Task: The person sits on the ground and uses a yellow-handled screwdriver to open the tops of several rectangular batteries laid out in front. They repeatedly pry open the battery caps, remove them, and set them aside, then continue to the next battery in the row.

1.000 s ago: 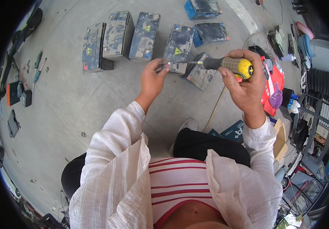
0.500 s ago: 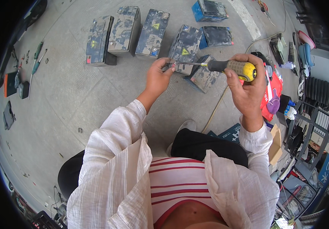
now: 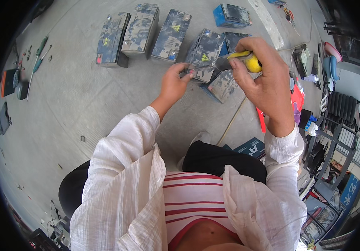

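Observation:
A screwdriver (image 3: 253,63) with a yellow and dark handle is gripped in my right hand (image 3: 269,81); its shaft is mostly hidden now. Its handle is above a dusty battery (image 3: 205,54) with a yellow warning triangle. At that battery's near left corner, the thumb and forefinger of my left hand (image 3: 174,85) close around a small spot with a reddish bit showing; what they pinch is too small to make out. Another dusty battery (image 3: 221,86) lies at an angle beside it, partly under my right hand.
Three similar batteries (image 3: 171,35) stand in a row to the left. Farther back is a blue-sided battery (image 3: 232,16), with another partly covered by my hand. Long screwdrivers (image 3: 38,62) lie on the floor at far left. A metal frame (image 3: 334,142) and assorted clutter fill the right side.
My right hand has moved left and turned the screwdriver, so its handle end faces up more and the shaft no longer shows. My left hand keeps its pinch at the battery corner.

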